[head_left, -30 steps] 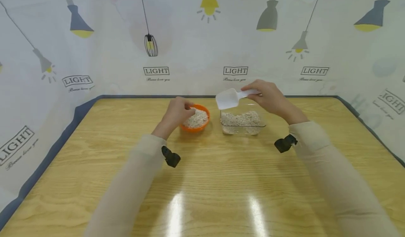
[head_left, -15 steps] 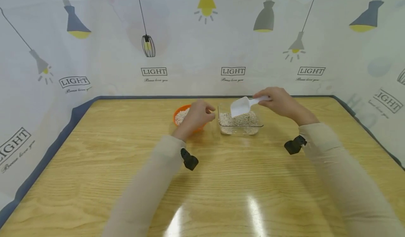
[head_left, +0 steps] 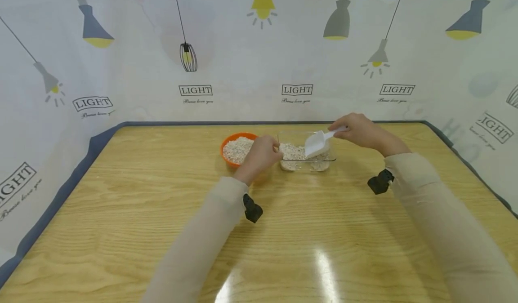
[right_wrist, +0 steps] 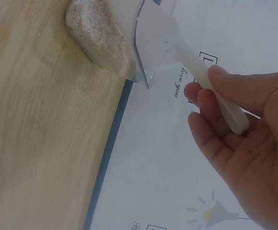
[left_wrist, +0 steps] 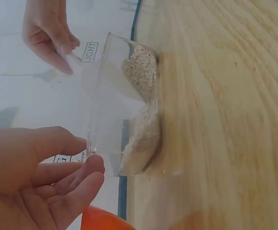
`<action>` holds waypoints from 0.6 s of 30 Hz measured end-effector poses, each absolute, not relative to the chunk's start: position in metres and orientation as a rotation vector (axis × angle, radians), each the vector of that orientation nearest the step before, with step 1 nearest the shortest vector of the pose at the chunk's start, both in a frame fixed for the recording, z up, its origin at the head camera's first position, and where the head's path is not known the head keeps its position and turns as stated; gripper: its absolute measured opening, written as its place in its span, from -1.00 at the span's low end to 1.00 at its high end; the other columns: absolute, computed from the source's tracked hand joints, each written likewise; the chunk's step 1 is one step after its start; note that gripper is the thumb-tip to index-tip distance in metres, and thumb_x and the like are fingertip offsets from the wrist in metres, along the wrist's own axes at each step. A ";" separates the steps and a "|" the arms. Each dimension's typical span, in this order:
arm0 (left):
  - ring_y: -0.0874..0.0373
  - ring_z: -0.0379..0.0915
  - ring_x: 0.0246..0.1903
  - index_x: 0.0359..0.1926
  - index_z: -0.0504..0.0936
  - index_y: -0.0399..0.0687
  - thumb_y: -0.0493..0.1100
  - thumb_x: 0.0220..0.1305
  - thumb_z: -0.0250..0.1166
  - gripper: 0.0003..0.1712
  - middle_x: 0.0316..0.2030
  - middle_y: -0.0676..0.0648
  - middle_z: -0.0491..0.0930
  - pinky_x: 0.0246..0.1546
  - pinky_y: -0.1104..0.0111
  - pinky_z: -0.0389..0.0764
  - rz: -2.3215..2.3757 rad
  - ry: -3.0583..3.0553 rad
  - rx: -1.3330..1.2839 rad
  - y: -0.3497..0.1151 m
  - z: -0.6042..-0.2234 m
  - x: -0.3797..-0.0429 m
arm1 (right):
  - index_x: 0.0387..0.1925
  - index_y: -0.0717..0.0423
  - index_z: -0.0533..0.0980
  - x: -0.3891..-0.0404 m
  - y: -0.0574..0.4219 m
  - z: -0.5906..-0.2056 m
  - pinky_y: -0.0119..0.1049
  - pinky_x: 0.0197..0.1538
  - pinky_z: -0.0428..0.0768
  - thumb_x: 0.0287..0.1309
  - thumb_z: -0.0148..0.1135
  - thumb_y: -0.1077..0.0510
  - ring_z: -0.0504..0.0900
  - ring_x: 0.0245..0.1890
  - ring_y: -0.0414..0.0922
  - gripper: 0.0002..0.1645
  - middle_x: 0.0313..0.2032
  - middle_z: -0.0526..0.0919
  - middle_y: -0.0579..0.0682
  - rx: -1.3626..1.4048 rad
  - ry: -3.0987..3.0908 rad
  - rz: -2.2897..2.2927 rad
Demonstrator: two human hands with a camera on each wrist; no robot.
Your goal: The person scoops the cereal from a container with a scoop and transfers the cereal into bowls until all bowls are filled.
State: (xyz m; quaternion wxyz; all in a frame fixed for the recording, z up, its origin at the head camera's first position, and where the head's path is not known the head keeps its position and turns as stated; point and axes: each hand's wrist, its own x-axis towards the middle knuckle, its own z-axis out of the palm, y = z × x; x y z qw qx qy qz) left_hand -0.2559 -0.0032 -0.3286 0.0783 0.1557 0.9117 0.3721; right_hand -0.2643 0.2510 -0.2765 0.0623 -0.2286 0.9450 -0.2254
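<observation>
My right hand [head_left: 360, 130] grips the handle of a white scoop [head_left: 317, 144], thumb on top and fingers curled below it. The scoop's blade tilts down into a clear rectangular container [right_wrist: 139, 57] of pale oat flakes [left_wrist: 141, 69]; its tip reaches the flakes. At the container's left end, my left hand [left_wrist: 43, 177] pinches the rim between thumb and fingers. Behind that hand, partly covered by it in the head view, stands an orange bowl [head_left: 223, 153] heaped with the same kind of flakes.
Both containers stand near the far edge of a wooden table [head_left: 307, 222]. A white curtain [head_left: 243, 60] printed with lamps rises behind and at both sides. Black wrist cameras [head_left: 380, 182] hang from both sleeves.
My left hand has moved right from over the orange bowl to the clear container's rim and taken hold. The right hand has moved right and lowered the scoop into the container.
</observation>
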 end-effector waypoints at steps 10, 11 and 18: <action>0.23 -0.17 -0.73 -0.65 -0.07 0.01 -0.37 0.16 0.19 -0.42 -0.70 0.06 -0.13 -0.62 0.42 0.07 1.252 2.707 0.505 -0.003 -0.335 -0.256 | -0.06 0.43 0.50 -0.283 0.245 -0.278 0.07 -0.04 0.46 0.17 0.13 0.33 0.48 -0.04 0.23 -0.69 -0.05 0.52 0.35 -0.762 2.878 -0.569; 0.22 -0.18 -0.73 -0.65 -0.07 0.01 -0.37 0.16 0.19 -0.42 -0.69 0.06 -0.13 -0.62 0.42 0.07 1.264 2.703 0.505 -0.003 -0.335 -0.256 | -0.06 0.42 0.51 -0.285 0.244 -0.277 0.07 -0.05 0.46 0.16 0.13 0.33 0.49 -0.05 0.23 -0.69 -0.05 0.52 0.35 -0.766 2.878 -0.564; 0.22 -0.20 -0.71 -0.63 -0.09 -0.01 -0.40 0.14 0.18 -0.42 -0.69 0.05 -0.14 -0.61 0.41 0.02 1.287 2.700 0.495 -0.004 -0.335 -0.256 | -0.09 0.38 0.54 -0.295 0.234 -0.279 0.06 -0.03 0.45 0.15 0.13 0.35 0.49 -0.04 0.20 -0.72 -0.06 0.54 0.32 -0.767 2.862 -0.573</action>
